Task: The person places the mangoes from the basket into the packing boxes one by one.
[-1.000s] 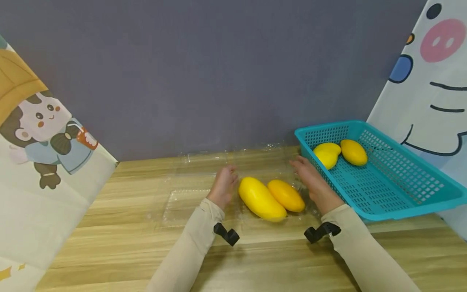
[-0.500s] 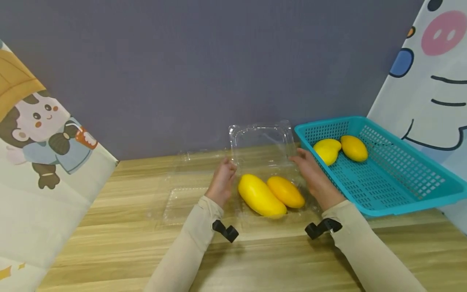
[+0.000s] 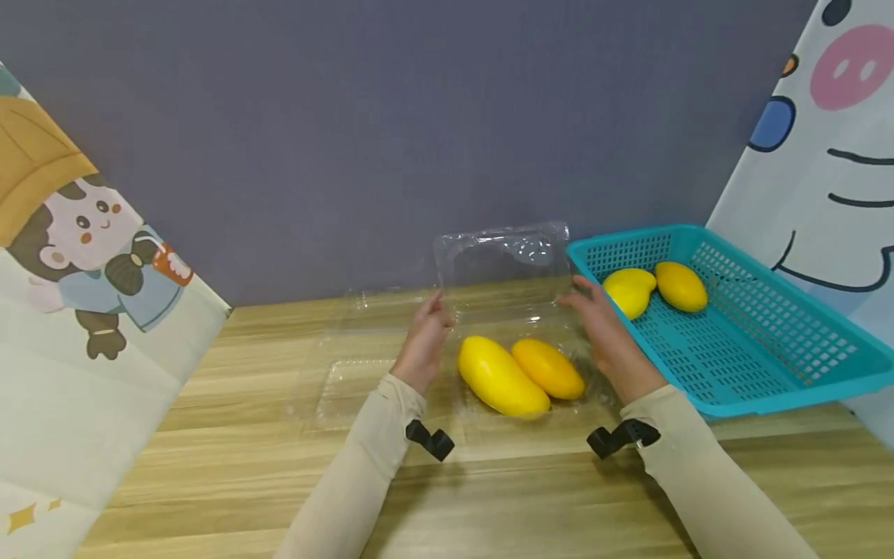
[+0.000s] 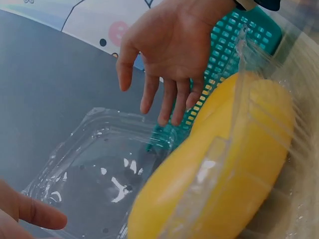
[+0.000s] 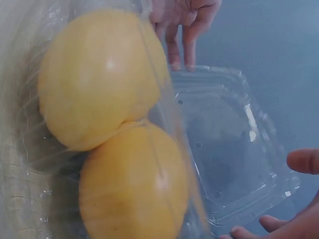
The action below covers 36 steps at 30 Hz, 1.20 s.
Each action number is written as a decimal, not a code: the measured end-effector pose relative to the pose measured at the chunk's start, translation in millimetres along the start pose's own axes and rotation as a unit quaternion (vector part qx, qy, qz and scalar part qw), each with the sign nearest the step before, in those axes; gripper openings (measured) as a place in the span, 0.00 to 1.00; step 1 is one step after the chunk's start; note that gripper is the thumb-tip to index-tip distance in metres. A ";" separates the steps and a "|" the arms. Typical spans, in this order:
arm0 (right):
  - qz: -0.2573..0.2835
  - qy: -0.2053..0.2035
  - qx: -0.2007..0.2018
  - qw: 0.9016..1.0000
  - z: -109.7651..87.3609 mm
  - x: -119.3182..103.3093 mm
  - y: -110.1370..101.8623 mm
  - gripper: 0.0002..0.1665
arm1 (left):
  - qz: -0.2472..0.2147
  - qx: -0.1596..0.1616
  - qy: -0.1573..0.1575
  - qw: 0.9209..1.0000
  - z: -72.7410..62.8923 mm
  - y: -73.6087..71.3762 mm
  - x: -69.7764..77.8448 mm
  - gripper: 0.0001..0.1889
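Two yellow mangoes, a larger one [image 3: 501,376] and a smaller orange-yellow one [image 3: 549,369], lie side by side in a clear plastic box. Its thin wall [image 4: 212,167] crosses in front of them in the left wrist view. The box's hinged lid [image 3: 503,260] stands tilted up behind the fruit. At the lid's left edge is my left hand [image 3: 424,341], its thumb extended. My right hand [image 3: 606,334] is by the opposite edge, palm inward, between the lid and the blue basket. Its fingers hang nearly straight in the left wrist view.
A blue slotted basket [image 3: 789,392] holding two more mangoes [image 3: 654,289] stands close on the right. Another clear box [image 3: 356,388] sits open to the left of my left hand. A grey wall [image 3: 391,155] rises behind the wooden table [image 3: 230,466].
The lid has swung up from lying low at the back to standing tilted between my hands. Both hands stay at its sides with only slight finger movement; the mangoes keep their places.
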State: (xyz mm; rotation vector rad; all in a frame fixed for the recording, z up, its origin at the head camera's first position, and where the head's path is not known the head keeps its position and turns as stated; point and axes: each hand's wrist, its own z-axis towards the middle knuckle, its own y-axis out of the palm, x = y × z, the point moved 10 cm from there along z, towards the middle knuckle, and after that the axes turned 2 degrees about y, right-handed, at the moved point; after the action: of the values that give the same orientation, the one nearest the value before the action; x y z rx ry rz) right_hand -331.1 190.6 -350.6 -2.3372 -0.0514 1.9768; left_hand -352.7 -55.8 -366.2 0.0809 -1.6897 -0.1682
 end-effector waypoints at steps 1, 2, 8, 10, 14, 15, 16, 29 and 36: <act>0.004 -0.001 -0.001 1.000 -0.5 -0.3 -0.3 0.44 | 0.011 0.002 0.002 1.000 -1.0 -0.5 1.0 0.39; 0.009 -0.002 -0.001 1.000 -1.0 -1.1 -0.6 0.44 | 0.021 0.005 0.001 1.000 -2.6 -1.0 2.3 0.39; 0.001 -0.027 0.000 1.000 -8.7 -13.2 -2.8 0.39 | 0.068 0.018 0.009 0.998 -13.1 -3.8 12.6 0.37; -0.015 -0.031 -0.001 0.999 -11.7 -16.8 -4.0 0.38 | 0.084 0.025 0.018 0.996 -14.3 -5.5 15.7 0.37; -0.054 -0.023 -0.011 0.998 -16.0 -20.7 -5.1 0.38 | 0.129 0.030 0.029 0.991 -17.4 -6.4 19.6 0.37; -0.063 -0.020 -0.015 0.998 -16.8 -21.1 -5.1 0.38 | 0.140 0.030 0.032 0.989 -18.3 -6.2 20.6 0.37; -0.071 -0.018 -0.020 0.997 -17.7 -21.7 -4.8 0.38 | 0.150 0.028 0.034 0.988 -19.6 -5.8 21.4 0.37; -0.090 -0.031 -0.032 0.995 -22.1 -22.4 -6.3 0.38 | 0.204 0.041 0.086 0.974 -32.2 -3.9 36.0 0.35; -0.064 -0.038 -0.042 0.996 -22.5 -23.0 -5.7 0.38 | 0.185 0.029 0.092 0.978 -30.5 -1.4 35.0 0.35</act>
State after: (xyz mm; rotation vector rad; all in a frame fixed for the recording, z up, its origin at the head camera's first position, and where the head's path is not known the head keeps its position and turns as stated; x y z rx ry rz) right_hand -312.6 193.6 -323.8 -2.2433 -0.2863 2.0394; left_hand -327.0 -64.4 -328.5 -0.1701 -1.4951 0.1653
